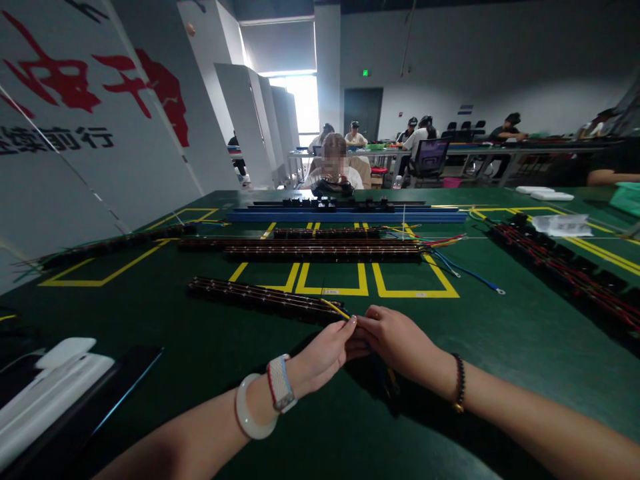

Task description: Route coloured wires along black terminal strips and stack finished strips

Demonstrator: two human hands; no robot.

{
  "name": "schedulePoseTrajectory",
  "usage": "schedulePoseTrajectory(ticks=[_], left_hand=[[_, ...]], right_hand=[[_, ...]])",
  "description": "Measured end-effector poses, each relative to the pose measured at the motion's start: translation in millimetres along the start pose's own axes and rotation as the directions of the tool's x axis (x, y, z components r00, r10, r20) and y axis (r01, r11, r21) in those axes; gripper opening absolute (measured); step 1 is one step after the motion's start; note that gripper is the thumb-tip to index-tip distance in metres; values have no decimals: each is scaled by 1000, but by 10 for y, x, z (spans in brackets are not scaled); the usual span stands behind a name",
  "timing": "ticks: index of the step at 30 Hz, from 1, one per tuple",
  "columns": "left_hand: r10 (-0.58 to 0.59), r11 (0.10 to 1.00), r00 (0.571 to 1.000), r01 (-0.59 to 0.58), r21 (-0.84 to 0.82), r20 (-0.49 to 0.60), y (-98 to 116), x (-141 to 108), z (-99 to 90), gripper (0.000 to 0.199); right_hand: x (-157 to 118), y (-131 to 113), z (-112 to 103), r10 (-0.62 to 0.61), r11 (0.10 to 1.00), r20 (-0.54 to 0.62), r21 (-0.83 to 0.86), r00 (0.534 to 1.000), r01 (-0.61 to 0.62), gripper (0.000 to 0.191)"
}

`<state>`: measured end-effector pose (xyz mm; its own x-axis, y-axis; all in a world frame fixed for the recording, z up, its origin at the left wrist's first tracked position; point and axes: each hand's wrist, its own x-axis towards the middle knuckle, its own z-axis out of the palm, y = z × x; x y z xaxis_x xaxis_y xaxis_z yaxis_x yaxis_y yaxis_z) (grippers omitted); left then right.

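A long dark wired strip (260,297) lies slantwise on the green table, its right end close to my hands. From that end come wires, among them a yellow wire (335,307) that runs to my fingertips. My left hand (327,350) pinches the wires between thumb and fingers. Touching it, my right hand (400,337) is closed on the same bundle. Loose wire ends (393,381) hang below my hands, partly in shadow. Farther back, more dark strips (325,251) lie side by side, with a blue wire (467,270) ending in a ring lug at their right.
Blue rails (345,216) lie across the table's back. More wired strips rest at the right (565,267) and far left (120,239). White and black devices (65,387) sit at the near left. A person (334,167) sits opposite; others work farther back.
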<state>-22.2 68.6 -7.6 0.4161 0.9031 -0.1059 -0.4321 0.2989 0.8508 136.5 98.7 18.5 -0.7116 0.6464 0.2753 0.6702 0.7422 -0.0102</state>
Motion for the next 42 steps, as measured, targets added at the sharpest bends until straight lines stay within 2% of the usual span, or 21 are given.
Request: schedulePoseTrajectory(ticks=[5,8,13,16,18,21,24,26,29,33,35,37,40,42], left_hand=[[-22,1000,999,23,13,-34,-50,28,-80,24],[-15,999,998,16,29,-57,-39,21,-63,23],[-31,998,994,37,50,-108,63,-49,59,20],[-53,995,992,62,74,-116,89,-71,91,19],[-42,995,995,50,92,-89,69,-60,81,19],[-24,992,999,28,124,-36,20,-27,51,24],[-32,989,999,36,142,-35,3,-8,46,24],[-45,989,998,52,138,-54,13,-10,57,24],[-52,990,997,60,126,-63,33,-24,72,23],[-57,992,998,61,108,-40,37,-31,59,21],[-59,994,998,61,91,-22,28,-20,36,21],[-56,997,998,55,62,0,14,-1,1,20],[-33,999,998,33,4,47,-6,21,-58,21],[-30,999,998,31,-20,60,-13,27,-91,22]], right_hand=[[-5,33,-243,61,994,60,90,996,-66,20],[-13,36,-234,109,987,80,110,991,-118,19],[-26,16,-147,161,978,225,93,961,-186,18],[-20,40,-189,162,966,278,149,947,-209,21],[-4,82,-250,186,959,256,164,949,-233,22],[36,187,-323,209,962,122,153,970,-226,20],[85,336,-295,147,978,-29,154,989,-140,24],[113,444,-211,110,986,-83,135,990,-98,27],[138,573,-42,83,990,-68,121,994,-74,28],[147,628,82,8,989,50,150,999,-15,27],[145,600,44,-22,994,79,104,997,13,25],[136,531,-58,-6,1000,35,-21,999,7,22],[91,346,-252,78,977,-72,-192,994,-90,26],[35,189,-331,133,971,-27,-196,991,-136,35]])
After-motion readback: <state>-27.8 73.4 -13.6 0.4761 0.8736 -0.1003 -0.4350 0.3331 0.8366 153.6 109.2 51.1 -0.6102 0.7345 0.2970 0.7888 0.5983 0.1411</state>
